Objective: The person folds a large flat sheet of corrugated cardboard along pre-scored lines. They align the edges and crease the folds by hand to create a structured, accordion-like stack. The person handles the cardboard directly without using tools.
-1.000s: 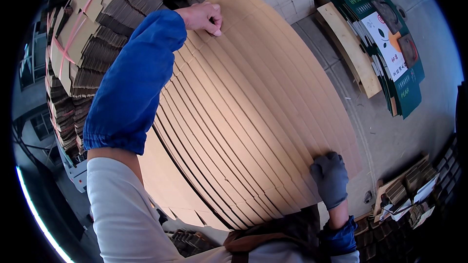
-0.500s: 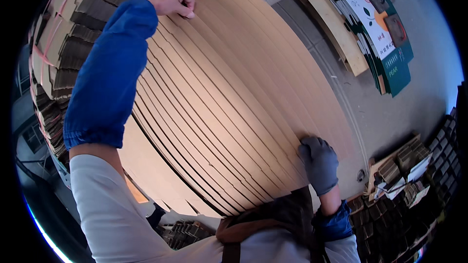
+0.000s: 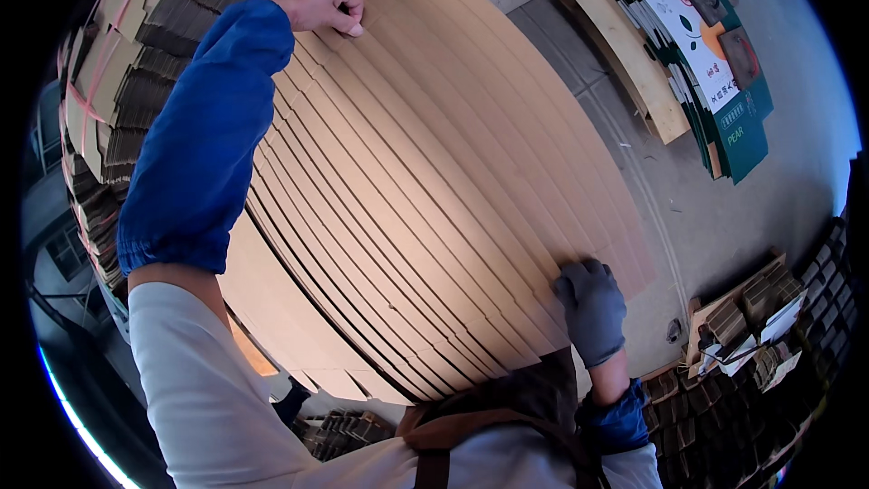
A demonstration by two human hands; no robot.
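Brown cardboard sheets [image 3: 407, 190] lie fanned in overlapping layers before me, their edges showing as long dark lines. At the far left of the fan, my bare left hand [image 3: 328, 7] is closed, thumb and fingers pinched on the upper edge of the sheets. A grey glove covers my right hand [image 3: 591, 310], which is closed at the near right edge of the cardboard, its fingers curled over the sheets. How many layers each hand grips is hidden.
Strapped stacks of cardboard [image 3: 145, 109] stand along the left. A wooden board [image 3: 625, 54] and green printed boxes [image 3: 747, 127], laid flat, are at the far right. Dark bundled stacks [image 3: 724, 417] and a wooden crate [image 3: 701, 330] sit at the lower right on the grey floor [image 3: 706, 226].
My right hand has shifted very slightly at the cardboard's edge. The left hand keeps its pinch, and the sheets lie almost as before.
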